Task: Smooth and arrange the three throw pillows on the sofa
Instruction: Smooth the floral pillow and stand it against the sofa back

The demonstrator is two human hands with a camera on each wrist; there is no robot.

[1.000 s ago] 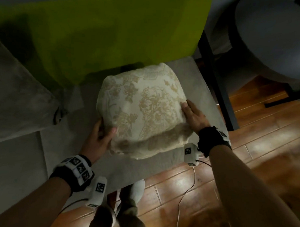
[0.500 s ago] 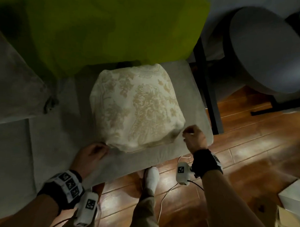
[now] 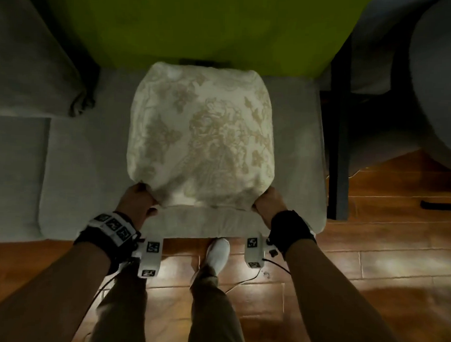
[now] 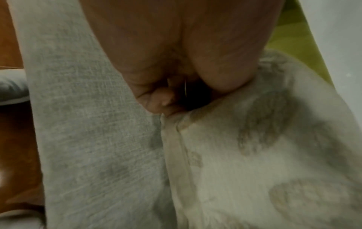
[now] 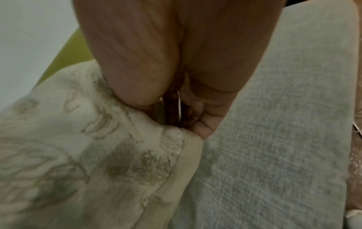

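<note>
A cream throw pillow with a beige floral pattern [image 3: 202, 134] lies flat on the grey sofa seat [image 3: 86, 166], its far edge against the green back cushion [image 3: 198, 26]. My left hand [image 3: 137, 198] pinches the pillow's near left corner [image 4: 172, 117], fingers curled round the fabric. At the near right corner [image 5: 176, 134], my right hand [image 3: 268, 201] pinches the cover the same way. A grey pillow [image 3: 31, 56] leans at the far left of the sofa. No third pillow is in view.
A dark metal frame [image 3: 339, 128] stands at the sofa's right end, with a round grey seat [image 3: 439, 88] beyond it. Wooden floor [image 3: 369, 265] runs along the sofa's front edge, where my legs and a white shoe [image 3: 217, 252] stand.
Both hands have slid from the pillow's sides down to its near corners and taken hold of them. The pillow now lies squarer on the seat, drawn toward the front edge.
</note>
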